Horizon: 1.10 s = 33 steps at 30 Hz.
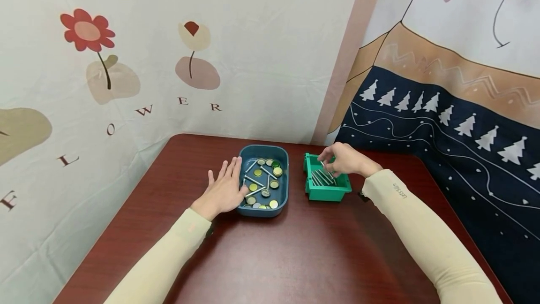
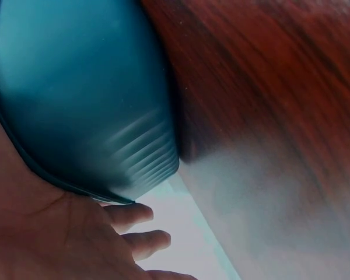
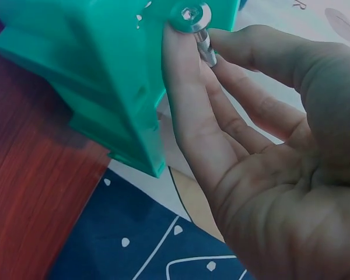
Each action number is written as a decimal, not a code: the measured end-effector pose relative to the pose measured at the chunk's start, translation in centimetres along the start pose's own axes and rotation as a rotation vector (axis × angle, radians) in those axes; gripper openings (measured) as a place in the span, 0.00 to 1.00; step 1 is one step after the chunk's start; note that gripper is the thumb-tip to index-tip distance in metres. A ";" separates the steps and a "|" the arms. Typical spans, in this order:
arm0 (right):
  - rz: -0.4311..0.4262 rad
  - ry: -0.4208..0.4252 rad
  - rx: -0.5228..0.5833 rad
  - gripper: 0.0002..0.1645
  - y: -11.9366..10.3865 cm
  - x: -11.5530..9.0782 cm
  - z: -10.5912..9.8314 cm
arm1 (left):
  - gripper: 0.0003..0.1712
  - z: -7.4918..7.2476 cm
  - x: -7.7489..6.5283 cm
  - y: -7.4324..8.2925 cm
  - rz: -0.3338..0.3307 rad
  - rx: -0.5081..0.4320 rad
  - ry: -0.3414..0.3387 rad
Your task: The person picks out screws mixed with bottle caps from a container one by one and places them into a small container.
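Observation:
My right hand (image 1: pixel 347 159) is over the green bin (image 1: pixel 326 194), pinching a bolt (image 3: pixel 205 44) between thumb and fingers. Its flat, round head with a hex socket faces the right wrist camera. Inside the bin lie several more silver bolts (image 1: pixel 322 178), side by side at a slant. My left hand (image 1: pixel 223 189) lies along the left side of the blue tray (image 1: pixel 284 201), fingers straight and palm against the rim, as the left wrist view also shows. Loose bolts (image 1: pixel 254 192) and several round discs (image 1: pixel 273 204), yellow, silver and green, are scattered in this tray.
Both containers stand on a dark red wooden table (image 1: pixel 270 257), the green bin to the right of the blue tray. Behind the table hangs a pale cloth (image 1: pixel 261 60) with flowers and letters. A dark blue cloth with white trees (image 1: pixel 405 125) borders the right side.

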State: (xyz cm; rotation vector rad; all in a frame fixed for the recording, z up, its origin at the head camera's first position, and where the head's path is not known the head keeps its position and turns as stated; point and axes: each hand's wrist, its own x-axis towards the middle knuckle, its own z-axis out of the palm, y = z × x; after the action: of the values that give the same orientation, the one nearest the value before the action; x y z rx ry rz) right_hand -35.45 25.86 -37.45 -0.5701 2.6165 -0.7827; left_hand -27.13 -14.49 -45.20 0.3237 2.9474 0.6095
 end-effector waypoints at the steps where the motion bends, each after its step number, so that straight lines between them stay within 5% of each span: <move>1: 0.002 0.000 0.002 0.21 0.1 0.0 0.0 | 0.55 0.0 0.0 0.0 0.000 -0.001 0.001; 18: -0.008 0.042 -0.013 0.18 0.1 0.2 0.7 | 0.54 0.1 0.1 -0.2 0.006 -0.006 0.006; 33: -0.088 0.196 -0.131 0.17 0.4 0.0 1.8 | 0.54 0.1 0.2 -0.2 0.015 -0.010 0.009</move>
State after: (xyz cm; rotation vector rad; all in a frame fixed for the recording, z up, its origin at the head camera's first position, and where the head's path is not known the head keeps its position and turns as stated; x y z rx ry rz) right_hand -34.76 25.33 -39.11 -0.6811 2.8556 -0.7304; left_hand -27.36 -14.61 -45.37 0.3427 2.9518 0.6293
